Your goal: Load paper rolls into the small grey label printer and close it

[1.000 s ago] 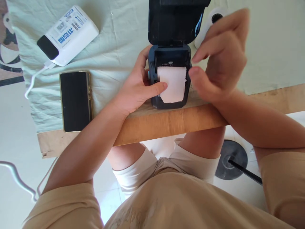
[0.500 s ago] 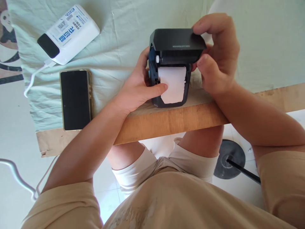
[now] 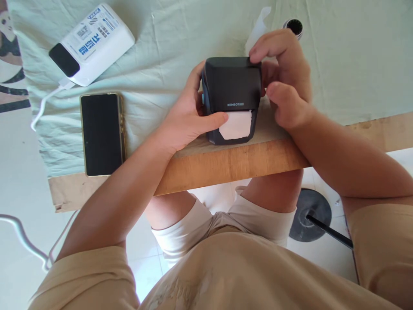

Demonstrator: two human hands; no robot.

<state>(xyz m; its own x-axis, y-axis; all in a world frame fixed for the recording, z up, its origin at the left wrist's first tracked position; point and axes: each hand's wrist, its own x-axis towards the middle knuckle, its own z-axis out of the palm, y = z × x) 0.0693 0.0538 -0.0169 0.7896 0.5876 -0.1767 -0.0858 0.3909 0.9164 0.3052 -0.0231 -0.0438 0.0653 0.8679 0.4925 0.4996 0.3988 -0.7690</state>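
Observation:
A small dark label printer (image 3: 232, 86) stands near the table's front edge, its lid down. A strip of white paper (image 3: 237, 125) sticks out of its front. My left hand (image 3: 185, 122) grips the printer's left side, with the thumb pressing on the paper. My right hand (image 3: 284, 82) holds the right side, fingertips on the lid's back corner.
A black phone (image 3: 101, 133) lies face up to the left on the pale green cloth (image 3: 161, 64). A white power bank (image 3: 90, 43) with a cable sits at the back left. Behind my right hand are a small white roll (image 3: 294, 26) and a paper scrap (image 3: 258, 28). The wooden table edge (image 3: 232, 163) runs below.
The printer's lid, upright a second ago, has swung down and now lies flat over the paper roll. My right hand moved with it onto the lid. My left hand stayed put.

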